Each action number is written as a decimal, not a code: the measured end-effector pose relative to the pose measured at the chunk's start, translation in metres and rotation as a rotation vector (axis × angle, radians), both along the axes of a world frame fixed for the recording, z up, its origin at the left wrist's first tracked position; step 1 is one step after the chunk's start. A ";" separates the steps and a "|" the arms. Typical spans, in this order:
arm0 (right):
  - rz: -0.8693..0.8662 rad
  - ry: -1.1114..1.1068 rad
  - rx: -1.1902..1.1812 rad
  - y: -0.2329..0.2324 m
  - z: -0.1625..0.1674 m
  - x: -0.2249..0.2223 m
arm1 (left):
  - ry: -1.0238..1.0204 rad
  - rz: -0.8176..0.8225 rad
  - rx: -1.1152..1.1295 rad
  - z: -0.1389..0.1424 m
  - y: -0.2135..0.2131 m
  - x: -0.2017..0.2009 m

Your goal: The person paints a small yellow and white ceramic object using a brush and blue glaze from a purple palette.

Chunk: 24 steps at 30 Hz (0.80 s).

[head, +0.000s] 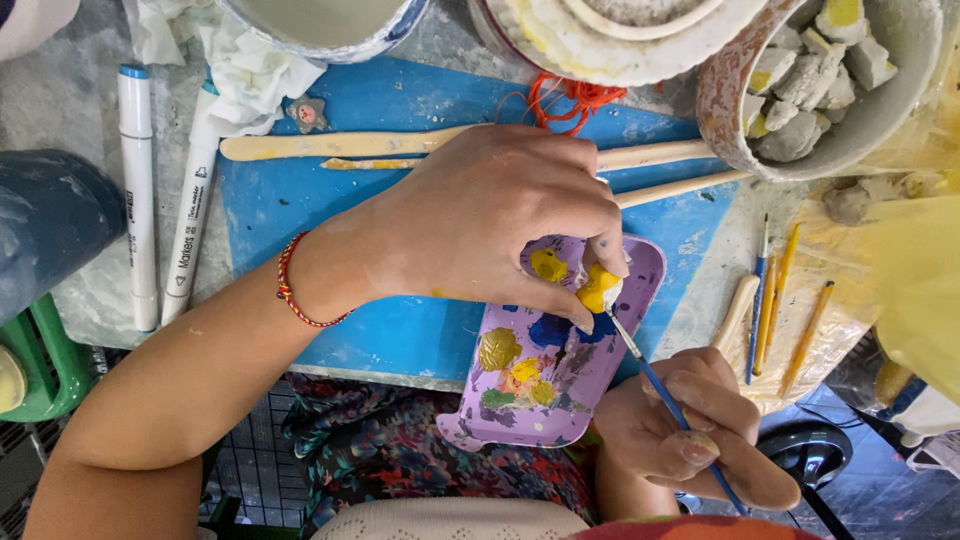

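The left hand point(500, 225) is pinching a small figure point(597, 289) over the purple palette point(560, 370) at the table's point(60, 90) edge, the right hand point(690, 425) is gripping a brush point(660, 385) to it, and yellow is already covering most of what shows.

Blue mat point(400, 330) open below left hand point(490, 225); bowls point(850, 100), markers point(160, 200) crowd edges.

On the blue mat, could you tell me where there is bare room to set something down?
The blue mat is bare between the two white markers and the left hand, below the wooden sticks. Around the purple palette, the right hand and the spare brushes it is crowded.
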State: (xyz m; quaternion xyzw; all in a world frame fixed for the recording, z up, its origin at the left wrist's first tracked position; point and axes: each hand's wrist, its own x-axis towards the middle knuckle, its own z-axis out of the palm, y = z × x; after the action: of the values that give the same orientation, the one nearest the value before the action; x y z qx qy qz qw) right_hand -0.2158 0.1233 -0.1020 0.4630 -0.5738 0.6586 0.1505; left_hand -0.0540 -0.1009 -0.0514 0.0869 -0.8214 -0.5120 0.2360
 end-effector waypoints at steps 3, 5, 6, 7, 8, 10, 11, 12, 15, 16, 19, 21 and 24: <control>-0.035 0.036 0.015 0.000 0.001 -0.002 | 0.004 0.003 -0.001 0.000 0.001 0.000; -0.047 0.035 0.016 0.000 0.002 -0.002 | -0.003 0.000 0.005 0.000 0.000 0.000; -0.038 0.023 0.010 -0.001 0.002 -0.002 | -0.008 -0.001 0.011 0.000 0.001 0.000; -0.030 0.010 0.003 -0.001 0.003 -0.001 | -0.013 -0.002 0.016 0.000 0.001 0.000; 0.004 0.003 -0.002 -0.001 0.004 -0.001 | -0.009 0.000 0.010 0.000 0.001 0.000; 0.070 -0.012 -0.011 -0.003 0.007 0.000 | 0.000 0.005 -0.004 0.000 0.001 0.000; 0.045 -0.026 -0.013 -0.003 0.009 0.001 | 0.003 0.006 -0.005 -0.001 0.002 0.001; 0.018 -0.040 -0.017 -0.005 0.010 0.002 | 0.007 0.007 -0.008 0.000 0.001 0.001; -0.035 0.014 0.001 -0.010 0.012 0.002 | 0.000 -0.001 0.018 0.001 0.001 0.001; -0.048 0.047 0.010 -0.012 0.013 0.002 | -0.004 -0.006 0.031 0.001 0.001 0.001; -0.031 0.025 0.004 -0.013 0.016 0.001 | -0.006 0.011 0.017 0.004 0.000 0.001; 0.018 -0.059 0.066 -0.010 0.020 0.000 | 0.010 -0.004 0.012 0.005 -0.001 0.001; 0.018 -0.173 0.143 -0.003 0.025 -0.001 | 0.005 -0.023 0.002 0.006 0.000 0.001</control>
State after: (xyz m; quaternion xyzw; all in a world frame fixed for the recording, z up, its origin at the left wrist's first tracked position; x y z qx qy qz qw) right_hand -0.2167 0.1205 -0.0766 0.4192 -0.6259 0.6548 0.0612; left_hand -0.0534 -0.1013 -0.0455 0.0767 -0.8212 -0.5156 0.2322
